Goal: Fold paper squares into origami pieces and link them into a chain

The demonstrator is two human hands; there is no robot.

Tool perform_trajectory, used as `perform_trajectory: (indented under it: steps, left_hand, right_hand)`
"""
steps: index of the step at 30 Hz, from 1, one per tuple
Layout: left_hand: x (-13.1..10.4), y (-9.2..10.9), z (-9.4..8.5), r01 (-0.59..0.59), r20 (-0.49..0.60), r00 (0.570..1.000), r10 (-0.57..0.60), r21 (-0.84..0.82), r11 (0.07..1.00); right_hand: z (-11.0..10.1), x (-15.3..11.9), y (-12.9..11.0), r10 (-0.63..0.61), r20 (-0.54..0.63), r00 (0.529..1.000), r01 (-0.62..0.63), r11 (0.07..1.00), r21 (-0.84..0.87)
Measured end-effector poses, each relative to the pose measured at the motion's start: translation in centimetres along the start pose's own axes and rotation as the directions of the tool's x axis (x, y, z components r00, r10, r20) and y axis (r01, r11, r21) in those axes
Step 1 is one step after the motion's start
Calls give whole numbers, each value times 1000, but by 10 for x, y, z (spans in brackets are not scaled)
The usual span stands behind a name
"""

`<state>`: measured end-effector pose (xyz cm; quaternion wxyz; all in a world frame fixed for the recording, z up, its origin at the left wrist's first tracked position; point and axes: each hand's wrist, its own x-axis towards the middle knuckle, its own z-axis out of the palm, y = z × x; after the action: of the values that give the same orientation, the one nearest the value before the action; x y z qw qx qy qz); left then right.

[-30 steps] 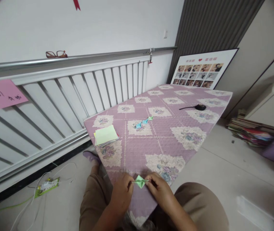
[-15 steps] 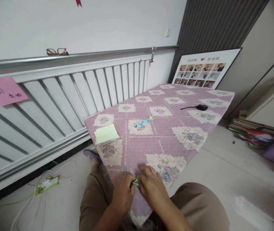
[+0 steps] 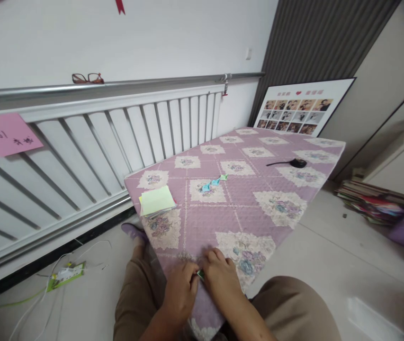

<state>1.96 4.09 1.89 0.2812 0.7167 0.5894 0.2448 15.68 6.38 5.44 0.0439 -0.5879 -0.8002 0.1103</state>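
Note:
At the near corner of the cloth-covered table (image 3: 209,220), my left hand (image 3: 182,287) and my right hand (image 3: 221,277) meet over a small piece of folded green paper (image 3: 201,273). Both hands are closed with fingertips pinching it, and most of the paper is hidden between them. Farther up the cloth lie small folded paper pieces: two blue ones (image 3: 206,187) and a green one (image 3: 224,177), in a slanting row. A stack of paper sheets (image 3: 157,201), pale yellow-green on top, rests near the table's left edge.
A black spoon-shaped object (image 3: 297,163) lies on the far right of the cloth. A white radiator (image 3: 166,128) runs along the left, with a pink note (image 3: 6,135) on it and glasses (image 3: 88,78) on the pipe above. A power strip (image 3: 66,276) with cables is on the floor.
My fingers have closed further over the green paper, so less of it shows. Both hands stay at the near corner; the view has shifted slightly.

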Motion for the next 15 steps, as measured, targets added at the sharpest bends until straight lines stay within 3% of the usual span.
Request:
perform_trajectory:
  steps: [6,11,15]
  left_hand:
    - [0,0,3,-5,-3,1000,5,4,1000]
    - [6,-5,3,41,-25,999,-43,-58,997]
    - [32,-8,3,109,-117,986,-120,-97,989]
  right_hand:
    - [0,-6,3,-2,-36,999,3,999,53]
    - [-10,2,41,-36,-206,978,90,963,255]
    - [-11,30,91,211,-345,915,-143,967,212]
